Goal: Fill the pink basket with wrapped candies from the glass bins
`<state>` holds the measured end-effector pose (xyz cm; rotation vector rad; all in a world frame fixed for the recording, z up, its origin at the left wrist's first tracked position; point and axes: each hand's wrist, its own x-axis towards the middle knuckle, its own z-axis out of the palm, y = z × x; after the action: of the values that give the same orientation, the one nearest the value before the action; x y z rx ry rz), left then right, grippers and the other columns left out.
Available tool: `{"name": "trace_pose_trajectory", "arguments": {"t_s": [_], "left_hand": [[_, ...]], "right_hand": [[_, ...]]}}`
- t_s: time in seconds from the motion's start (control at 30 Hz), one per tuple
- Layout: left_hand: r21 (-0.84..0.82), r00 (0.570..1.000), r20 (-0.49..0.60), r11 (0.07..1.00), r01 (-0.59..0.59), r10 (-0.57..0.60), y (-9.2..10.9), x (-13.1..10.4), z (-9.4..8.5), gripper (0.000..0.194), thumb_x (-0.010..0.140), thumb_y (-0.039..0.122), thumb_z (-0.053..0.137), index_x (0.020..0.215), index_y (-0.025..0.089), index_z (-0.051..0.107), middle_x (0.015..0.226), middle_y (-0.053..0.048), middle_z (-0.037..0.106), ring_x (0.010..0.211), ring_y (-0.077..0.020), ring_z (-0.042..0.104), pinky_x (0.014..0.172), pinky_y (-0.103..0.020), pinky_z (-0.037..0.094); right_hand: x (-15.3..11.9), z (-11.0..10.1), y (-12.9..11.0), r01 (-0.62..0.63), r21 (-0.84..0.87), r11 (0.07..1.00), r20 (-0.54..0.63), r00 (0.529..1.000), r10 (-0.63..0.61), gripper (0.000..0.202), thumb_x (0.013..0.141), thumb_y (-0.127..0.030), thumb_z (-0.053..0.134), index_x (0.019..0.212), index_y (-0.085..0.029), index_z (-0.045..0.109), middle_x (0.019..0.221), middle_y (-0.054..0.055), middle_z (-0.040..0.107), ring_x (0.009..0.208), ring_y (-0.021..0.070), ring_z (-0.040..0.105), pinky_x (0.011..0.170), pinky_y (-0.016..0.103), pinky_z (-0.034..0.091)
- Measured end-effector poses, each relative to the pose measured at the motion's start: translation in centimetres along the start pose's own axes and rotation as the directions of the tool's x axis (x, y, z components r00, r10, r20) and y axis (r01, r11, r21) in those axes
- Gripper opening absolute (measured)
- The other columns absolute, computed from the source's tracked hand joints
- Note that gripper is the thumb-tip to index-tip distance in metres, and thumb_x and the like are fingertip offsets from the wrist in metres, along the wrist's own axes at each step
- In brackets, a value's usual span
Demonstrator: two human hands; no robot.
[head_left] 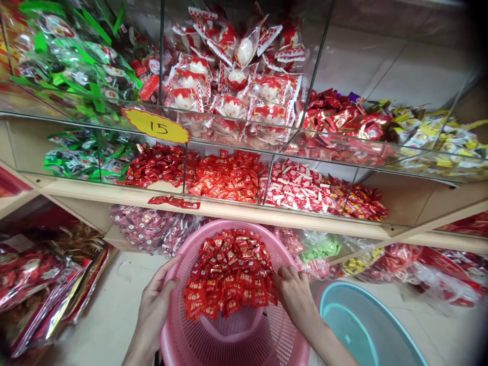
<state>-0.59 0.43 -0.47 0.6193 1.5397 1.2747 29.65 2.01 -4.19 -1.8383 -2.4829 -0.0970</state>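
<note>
A pink plastic basket [173, 333] with perforated sides is tilted in front of me. Inside it, red wrapped candies with gold print [232, 272] are heaped toward the far side, leaving the near part of the basket floor bare. My left hand [158, 290] grips the basket's left rim, thumb on the inside and fingers around the outside. Inside the right wall, my right hand [292, 292] has its fingers curled against the right edge of the candy heap. What lies between those fingertips is hidden.
Clear-fronted shelf bins hold red candies [229, 175], green-wrapped sweets [74, 56] and bagged white-and-red sweets [236, 76]. A yellow tag [155, 125] reads 15. A few candies [173, 202] lie on the shelf ledge. A teal tub [366, 325] stands at right, packaged goods [38, 284] at left.
</note>
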Motion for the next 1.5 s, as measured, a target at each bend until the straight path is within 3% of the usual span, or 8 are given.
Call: {"name": "trace_pose_trajectory", "arguments": {"t_s": [0.23, 0.47, 0.63, 0.8, 1.1, 1.2, 1.33, 1.5], "left_hand": [[0.042, 0.998, -0.013, 0.997, -0.061, 0.062, -0.5, 0.5, -0.4, 0.046, 0.068, 0.028, 0.059, 0.114, 0.023, 0.062, 0.130, -0.004, 0.056, 0.120, -0.0242, 0.049, 0.100, -0.032, 0.036], [0.026, 0.998, 0.010, 0.997, -0.069, 0.069, -1.0, 0.7, -0.7, 0.050, 0.069, 0.026, 0.059, 0.120, 0.023, 0.059, 0.125, -0.006, 0.060, 0.125, -0.0258, 0.044, 0.101, -0.036, 0.035], [0.026, 0.994, 0.001, 0.993, -0.112, 0.112, -0.8, 0.4, -0.6, 0.047, 0.071, 0.026, 0.058, 0.117, 0.023, 0.061, 0.127, -0.004, 0.058, 0.126, -0.0239, 0.043, 0.104, -0.034, 0.032], [0.029, 0.993, 0.002, 0.992, -0.121, 0.121, -0.8, 0.4, -0.7, 0.043, 0.069, 0.027, 0.059, 0.112, 0.024, 0.064, 0.127, -0.004, 0.059, 0.123, -0.0252, 0.047, 0.105, -0.036, 0.031], [0.019, 0.995, 0.015, 0.995, -0.094, 0.094, -1.1, 0.7, -0.9, 0.046, 0.071, 0.028, 0.057, 0.116, 0.023, 0.061, 0.131, -0.004, 0.055, 0.126, -0.0233, 0.043, 0.108, -0.034, 0.025], [0.010, 0.996, 0.005, 0.996, -0.090, 0.090, -0.9, 0.6, -0.8, 0.046, 0.069, 0.028, 0.058, 0.115, 0.023, 0.062, 0.130, -0.004, 0.056, 0.124, -0.0244, 0.046, 0.105, -0.034, 0.031], [0.021, 0.996, -0.013, 0.996, -0.088, 0.089, -0.5, 0.3, -0.5, 0.046, 0.067, 0.025, 0.059, 0.113, 0.022, 0.063, 0.125, -0.005, 0.060, 0.123, -0.0256, 0.047, 0.101, -0.035, 0.036], [0.025, 0.995, -0.012, 0.995, -0.100, 0.101, -0.5, 0.2, -0.2, 0.045, 0.068, 0.024, 0.058, 0.113, 0.022, 0.063, 0.127, -0.005, 0.058, 0.122, -0.0253, 0.047, 0.105, -0.036, 0.030]], "right_hand": [[3.8, -5.3, -0.7, 0.085, 0.088, 0.993, -0.112, 0.991, -0.075, 0.009, 0.085, -0.021, 0.053, 0.084, -0.021, 0.062, 0.085, 0.007, 0.059, 0.082, 0.0230, 0.050, 0.069, 0.034, 0.031], [15.8, -13.9, -3.6, 0.243, 0.208, 0.947, -0.257, 0.948, -0.187, 0.023, 0.090, -0.017, 0.042, 0.102, -0.017, 0.061, 0.097, 0.009, 0.061, 0.092, 0.0211, 0.051, 0.078, 0.031, 0.037], [22.6, -13.6, -5.3, -0.065, 0.311, 0.948, 0.016, 0.998, 0.063, 0.019, 0.084, -0.024, 0.051, 0.090, -0.015, 0.066, 0.095, 0.013, 0.065, 0.091, 0.0224, 0.058, 0.075, 0.030, 0.040], [24.9, -11.8, -5.8, -0.170, 0.392, 0.904, 0.078, 0.985, 0.152, 0.018, 0.080, -0.028, 0.056, 0.080, -0.014, 0.068, 0.086, 0.013, 0.068, 0.079, 0.0202, 0.062, 0.064, 0.027, 0.040], [22.4, -12.5, -4.7, -0.048, 0.618, 0.785, -0.132, 0.978, 0.163, 0.024, 0.083, -0.029, 0.049, 0.069, -0.016, 0.064, 0.070, 0.003, 0.066, 0.067, 0.0135, 0.058, 0.061, 0.023, 0.039], [19.7, -12.9, -4.0, 0.112, 0.869, 0.483, -0.230, 0.954, 0.192, 0.027, 0.080, -0.038, 0.054, 0.067, -0.016, 0.061, 0.063, 0.003, 0.063, 0.059, 0.0133, 0.056, 0.057, 0.023, 0.041], [15.2, -12.0, -3.6, 0.059, 0.998, 0.030, -0.064, 0.974, 0.218, 0.030, 0.070, -0.045, 0.066, 0.076, -0.016, 0.061, 0.063, 0.001, 0.063, 0.059, 0.0133, 0.058, 0.056, 0.024, 0.045], [10.0, -8.3, -4.8, -0.171, 0.972, -0.158, 0.191, 0.974, 0.123, 0.034, 0.064, -0.042, 0.073, 0.082, -0.018, 0.057, 0.062, -0.002, 0.062, 0.055, 0.0116, 0.057, 0.054, 0.024, 0.044]]}}
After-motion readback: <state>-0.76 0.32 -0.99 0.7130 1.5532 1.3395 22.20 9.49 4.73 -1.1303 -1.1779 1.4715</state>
